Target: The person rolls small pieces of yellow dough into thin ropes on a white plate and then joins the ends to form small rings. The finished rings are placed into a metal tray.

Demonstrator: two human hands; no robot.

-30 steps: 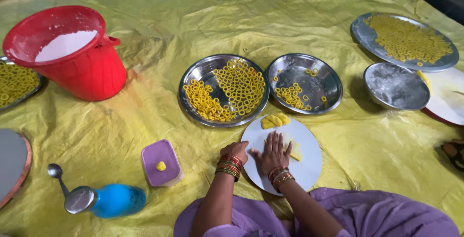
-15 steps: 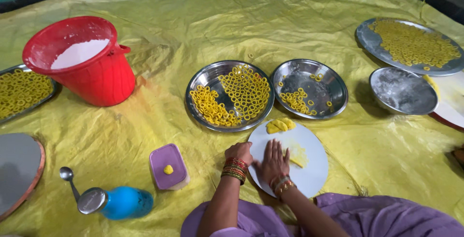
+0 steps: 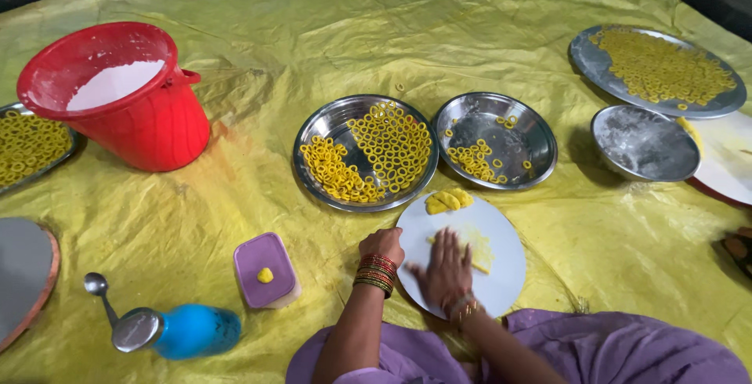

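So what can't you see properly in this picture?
- Dough under the right hand on the white plate: the blurred hand covers it, head view.
- Left hand fingers: curled at the plate's rim, their grip hidden.
- Tray of yellow rings: cut off by the left edge.
- Round board: cut off by the left edge.
- Red bucket: how deep its white powder goes is hidden by its wall.

Yellow sheet (image 3: 235,196), red bucket (image 3: 125,94), steel plates (image 3: 364,153)
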